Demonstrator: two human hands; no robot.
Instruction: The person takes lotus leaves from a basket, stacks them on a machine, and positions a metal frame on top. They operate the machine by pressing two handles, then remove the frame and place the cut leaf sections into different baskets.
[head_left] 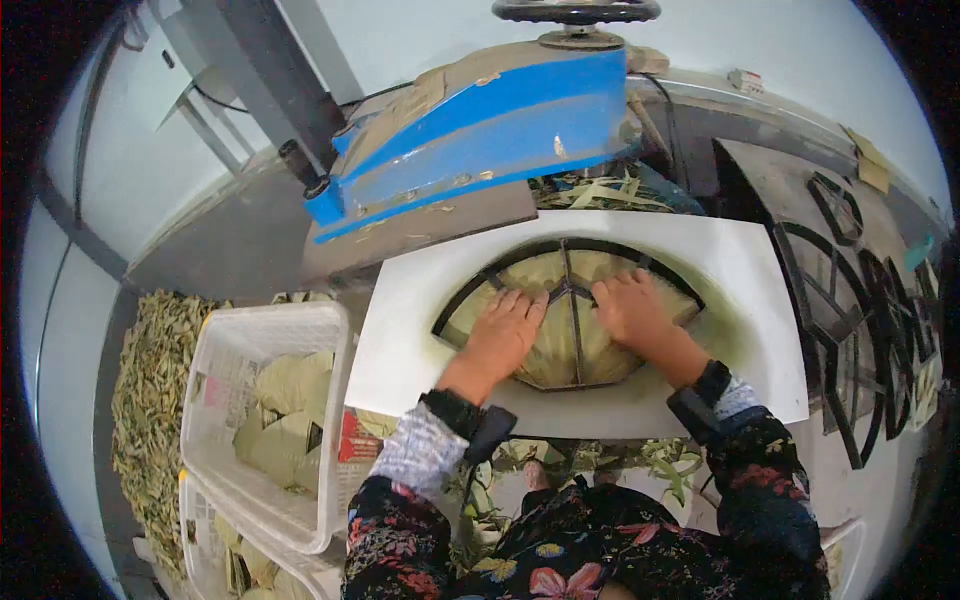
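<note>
A black fan-shaped metal frame (578,350) with a central bar lies on a white board (400,300). Pale green leaf material (545,358) shows inside the frame. My left hand (505,330) lies on the left half of the frame and leaves, fingers stretched forward and apart. On the right half rests my right hand (635,312), its fingers bent over the frame near the central bar; whether they grip anything is hidden.
Behind the board stands a blue machine (480,125) with a black handwheel (577,10). White baskets (338,420) holding cut leaves (285,445) are at the left, beside a leaf heap (155,400). More black frames (835,330) lie at the right.
</note>
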